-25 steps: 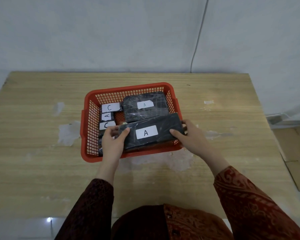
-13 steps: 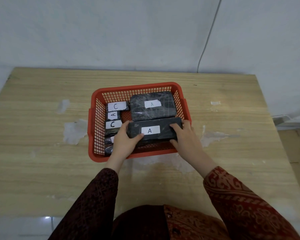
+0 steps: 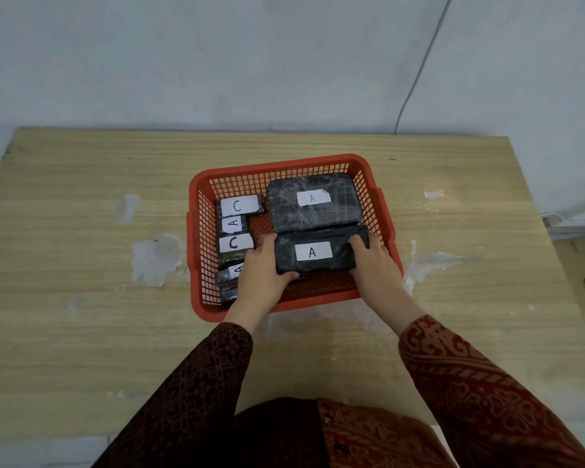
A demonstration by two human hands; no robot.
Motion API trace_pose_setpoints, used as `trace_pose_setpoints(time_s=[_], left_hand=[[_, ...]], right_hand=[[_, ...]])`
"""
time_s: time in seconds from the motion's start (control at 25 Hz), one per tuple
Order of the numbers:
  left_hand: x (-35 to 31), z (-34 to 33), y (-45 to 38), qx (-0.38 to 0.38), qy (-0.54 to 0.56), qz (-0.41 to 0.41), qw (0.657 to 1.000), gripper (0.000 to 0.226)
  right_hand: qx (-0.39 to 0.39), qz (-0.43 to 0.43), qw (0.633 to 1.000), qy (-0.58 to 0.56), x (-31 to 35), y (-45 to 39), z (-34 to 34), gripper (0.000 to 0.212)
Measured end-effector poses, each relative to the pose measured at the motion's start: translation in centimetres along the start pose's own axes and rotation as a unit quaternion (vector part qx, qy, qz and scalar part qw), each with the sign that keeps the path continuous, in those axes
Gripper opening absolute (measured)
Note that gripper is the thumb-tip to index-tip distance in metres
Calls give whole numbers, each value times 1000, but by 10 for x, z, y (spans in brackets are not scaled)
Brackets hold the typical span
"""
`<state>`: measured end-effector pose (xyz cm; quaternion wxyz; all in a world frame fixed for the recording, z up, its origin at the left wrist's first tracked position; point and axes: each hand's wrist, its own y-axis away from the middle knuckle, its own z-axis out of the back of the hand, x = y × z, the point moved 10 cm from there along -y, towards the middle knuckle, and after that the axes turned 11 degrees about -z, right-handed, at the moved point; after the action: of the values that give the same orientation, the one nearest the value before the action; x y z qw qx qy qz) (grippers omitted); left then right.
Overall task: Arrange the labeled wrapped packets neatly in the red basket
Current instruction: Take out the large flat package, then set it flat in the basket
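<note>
Both hands grip one long black packet w/ an "A" label [image 3: 318,251], inside the red basket [image 3: 196,238] near its front wall. Left hand [image 3: 264,270] clamps its left end, right hand [image 3: 372,261] its right end. It lies just in front of, touching, a bigger "A" packet [image 3: 313,202]. Small C/A packets [image 3: 238,224] line the left side. Basket sits on wood table [image 3: 81,315].

— What carries everything?
— A pale wooden table [image 3: 81,332], pale scuffed patches [image 3: 156,258] on it left of centre.
— Behind its far edge?
— A grey wall [image 3: 217,62], a thin cable [image 3: 419,69] running down it.
</note>
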<state>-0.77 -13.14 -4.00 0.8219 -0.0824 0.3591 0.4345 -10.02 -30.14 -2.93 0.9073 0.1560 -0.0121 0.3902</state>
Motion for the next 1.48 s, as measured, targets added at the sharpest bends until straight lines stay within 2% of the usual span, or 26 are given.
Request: trace_pose_setpoints(time_s=[0.16, 0.32, 0.48, 0.68, 1.0, 1.2, 1.36, 1.48], left_hand=[[-5, 8, -3, -40, -32, -17, 999, 63], [-5, 12, 9, -36, -130, -3, 991, 58], [5, 16, 18, -57, -51, 5, 997, 30], [15, 14, 18, -40, -28, 18, 999, 25], [13, 14, 12, -26, -61, -11, 998, 27], [13, 10, 11, -11, -40, -21, 999, 30], [11, 10, 10, 2, -15, -19, 1000, 52], [8, 9, 4, 18, -46, -17, 999, 61]], right_hand=[[-2, -4, 1000, -31, -2, -3, 1, 45], [-5, 0, 998, -59, -4, 0, 3, 43], [-14, 1, 997, -82, -5, 1, 4, 38], [-23, 7, 994, -110, -6, 2, 6, 29], [-20, 13, 992, -122, -7, 3, 8, 35], [-5, 14, 994, -109, -7, 3, 8, 36], [17, 13, 997, -78, -6, 2, 6, 36], [48, 13, 998, -27, -3, -2, 0, 35]])
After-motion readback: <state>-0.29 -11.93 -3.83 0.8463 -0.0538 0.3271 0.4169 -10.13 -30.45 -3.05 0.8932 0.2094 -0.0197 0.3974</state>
